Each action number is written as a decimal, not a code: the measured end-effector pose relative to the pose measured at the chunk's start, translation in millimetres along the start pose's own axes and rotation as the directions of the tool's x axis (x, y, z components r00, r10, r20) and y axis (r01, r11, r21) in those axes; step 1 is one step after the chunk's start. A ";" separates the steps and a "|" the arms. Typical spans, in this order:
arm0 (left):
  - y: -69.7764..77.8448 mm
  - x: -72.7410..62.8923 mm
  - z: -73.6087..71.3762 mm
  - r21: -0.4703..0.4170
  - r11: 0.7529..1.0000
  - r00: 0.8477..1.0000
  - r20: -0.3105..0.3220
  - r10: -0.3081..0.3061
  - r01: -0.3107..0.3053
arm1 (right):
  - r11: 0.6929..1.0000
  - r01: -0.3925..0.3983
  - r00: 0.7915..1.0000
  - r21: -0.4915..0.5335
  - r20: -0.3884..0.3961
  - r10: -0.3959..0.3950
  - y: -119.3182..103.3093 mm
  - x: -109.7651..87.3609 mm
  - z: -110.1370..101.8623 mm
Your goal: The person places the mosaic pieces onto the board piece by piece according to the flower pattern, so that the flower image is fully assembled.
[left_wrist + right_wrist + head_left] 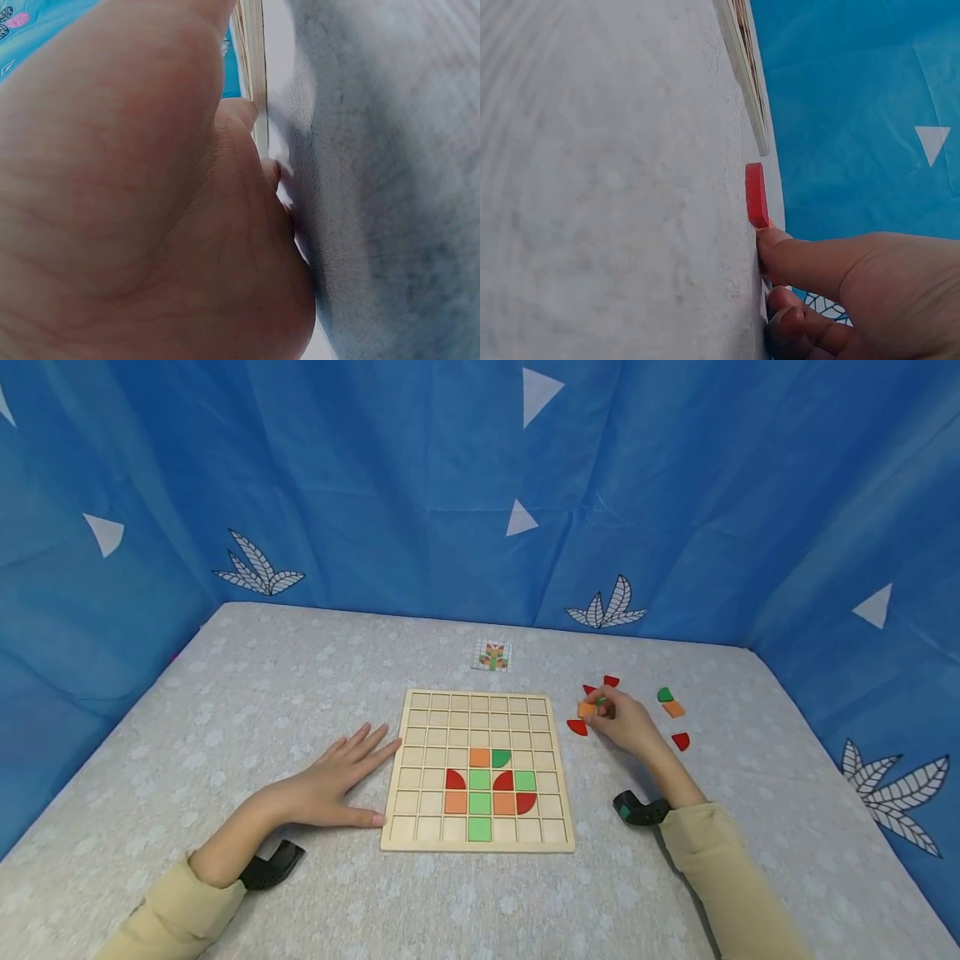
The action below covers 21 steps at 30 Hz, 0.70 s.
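Note:
The fingertips of my right hand (pixel 622 720) pinch an orange square tile (pixel 587 710) just above the table, right of the wooden grid board (pixel 442 843). A red quarter-round tile (pixel 577 727) lies right by that hand, and it also shows beyond the thumb in the right wrist view. My left hand (pixel 330 789) lies flat with fingers spread, thumb and index fingertips at the board's left edge. On the board, light green squares (pixel 479 803) form a column below an orange square (pixel 479 757). Red quarter-rounds (pixel 454 780), orange squares and a dark green quarter-round (pixel 500 758) sit around it.
A small printed pattern card (pixel 492 656) lies behind the board. More loose tiles are at the right: a red one (pixel 611 681), a dark green one (pixel 664 694), an orange one (pixel 674 709) and another red one (pixel 681 741). A blue curtain (pixel 420 485) encloses the table.

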<state>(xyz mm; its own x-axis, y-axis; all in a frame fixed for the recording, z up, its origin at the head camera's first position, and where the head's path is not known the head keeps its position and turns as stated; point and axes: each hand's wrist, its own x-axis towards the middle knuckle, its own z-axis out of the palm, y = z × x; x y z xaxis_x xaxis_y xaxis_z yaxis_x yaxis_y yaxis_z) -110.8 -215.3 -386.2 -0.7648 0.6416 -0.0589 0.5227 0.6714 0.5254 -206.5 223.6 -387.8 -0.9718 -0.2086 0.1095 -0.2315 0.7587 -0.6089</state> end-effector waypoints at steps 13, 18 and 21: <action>2.6 -1.2 -1.9 0.000 1.000 1.000 -0.002 0.001 -0.001 | 1.000 0.004 0.996 0.010 -0.089 -0.003 -5.3 -0.9 1.9; 2.7 -1.3 -1.7 0.004 1.000 1.000 -0.001 0.005 -0.005 | 0.997 -0.001 0.996 0.076 -0.087 0.008 -14.0 -1.8 -1.2; 3.0 -1.3 -1.7 0.003 1.000 1.000 -0.002 0.007 -0.007 | 0.985 0.011 0.999 0.172 -0.054 -0.002 -24.9 -0.6 -3.3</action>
<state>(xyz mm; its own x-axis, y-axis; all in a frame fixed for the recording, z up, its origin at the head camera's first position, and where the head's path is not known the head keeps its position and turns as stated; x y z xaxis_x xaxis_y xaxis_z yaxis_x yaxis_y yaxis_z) -108.9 -214.7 -383.1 -0.7616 0.6459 -0.0536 0.5296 0.6679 0.5230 -200.3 206.8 -370.0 -0.9724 -0.1767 0.1527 -0.2313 0.6385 -0.7341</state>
